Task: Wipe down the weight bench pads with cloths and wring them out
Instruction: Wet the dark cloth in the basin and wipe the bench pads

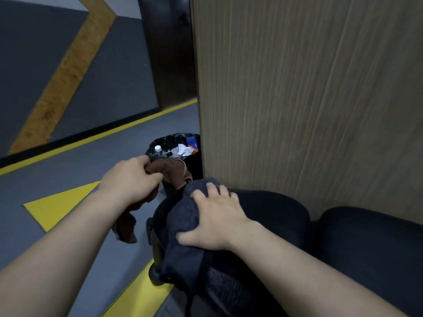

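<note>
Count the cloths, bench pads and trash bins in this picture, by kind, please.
Cloths: 2, brown cloth gripped by the left hand, dark cloth under the right hand.
Bench pads: 2, one pad under the dark cloth, another pad beside it.
Trash bins: 1, the trash bin by the wooden panel.
Total: 5.

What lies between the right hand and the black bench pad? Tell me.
Head view: a dark grey cloth lies between the right hand and bench pad; the left hand grips a brown cloth.
</note>
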Demonstrator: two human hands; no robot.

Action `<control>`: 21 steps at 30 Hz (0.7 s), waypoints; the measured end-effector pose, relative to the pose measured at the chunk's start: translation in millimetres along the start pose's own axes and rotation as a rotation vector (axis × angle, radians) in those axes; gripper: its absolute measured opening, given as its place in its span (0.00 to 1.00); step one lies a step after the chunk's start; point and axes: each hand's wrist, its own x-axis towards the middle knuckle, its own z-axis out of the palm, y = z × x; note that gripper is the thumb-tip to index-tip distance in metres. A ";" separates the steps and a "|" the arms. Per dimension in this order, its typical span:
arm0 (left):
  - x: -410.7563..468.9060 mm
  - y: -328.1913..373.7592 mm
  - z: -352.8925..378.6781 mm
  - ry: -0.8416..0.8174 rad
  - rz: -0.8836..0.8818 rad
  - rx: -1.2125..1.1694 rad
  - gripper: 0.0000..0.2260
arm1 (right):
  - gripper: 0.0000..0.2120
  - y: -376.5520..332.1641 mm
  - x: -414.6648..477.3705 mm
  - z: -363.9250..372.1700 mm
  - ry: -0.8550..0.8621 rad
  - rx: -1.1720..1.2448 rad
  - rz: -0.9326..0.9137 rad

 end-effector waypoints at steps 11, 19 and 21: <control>-18.1 40.0 19.2 -0.088 0.049 -0.047 0.12 | 0.46 82.8 -125.7 -20.7 0.015 -0.007 0.138; -21.3 62.2 11.6 -0.079 0.062 -0.060 0.11 | 0.46 81.3 -120.8 -16.9 0.064 0.048 0.188; -21.2 67.6 9.2 -0.075 0.061 -0.057 0.11 | 0.46 69.3 -102.7 -13.5 0.077 0.039 0.186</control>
